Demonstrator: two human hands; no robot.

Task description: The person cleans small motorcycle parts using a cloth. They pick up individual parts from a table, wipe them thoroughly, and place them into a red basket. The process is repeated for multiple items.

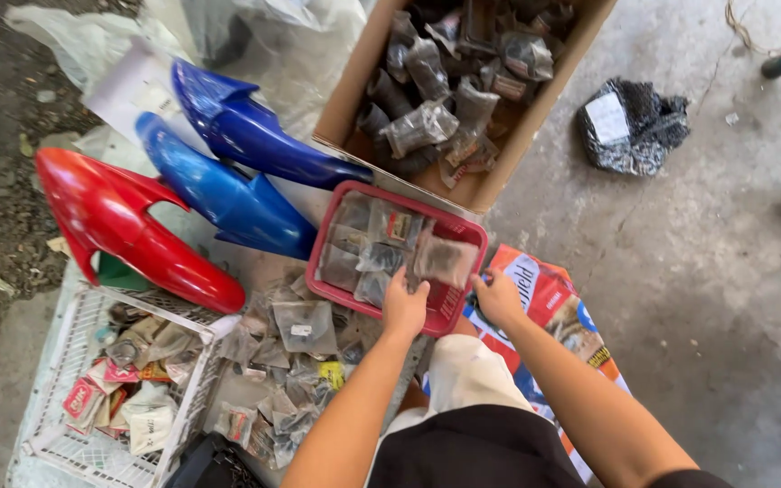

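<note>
My left hand and my right hand both pinch a clear plastic bag of small parts, held over the near right corner of a red plastic basket. The basket holds several more clear bagged parts. My forearms reach forward from the bottom of the view, over my knee in light cloth.
A cardboard box of bagged dark parts stands behind the basket. Two blue fenders and a red fender lie at left. A white crate of packets sits bottom left, with loose bags beside it. A black bag lies on concrete.
</note>
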